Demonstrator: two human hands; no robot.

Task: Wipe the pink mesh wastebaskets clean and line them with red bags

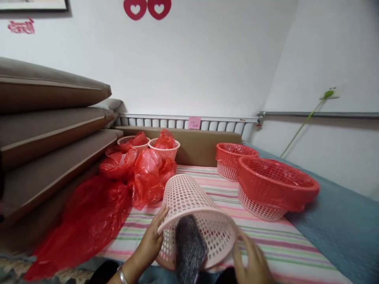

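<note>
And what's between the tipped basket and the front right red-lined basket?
Head view: only striped cloth separates the tipped basket from the red-lined basket.

A striped cloth (304, 250) carries red plastic bags (146, 173), two lined baskets (266, 187) and one tipped basket (191, 197).

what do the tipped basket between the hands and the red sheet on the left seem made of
The tipped basket looks like moulded plastic, pale pink with a satin finish: regular round holes, smooth rim. The red sheet is probably thin plastic film, glossy and seemingly translucent, judging by its creases and highlights.
</note>
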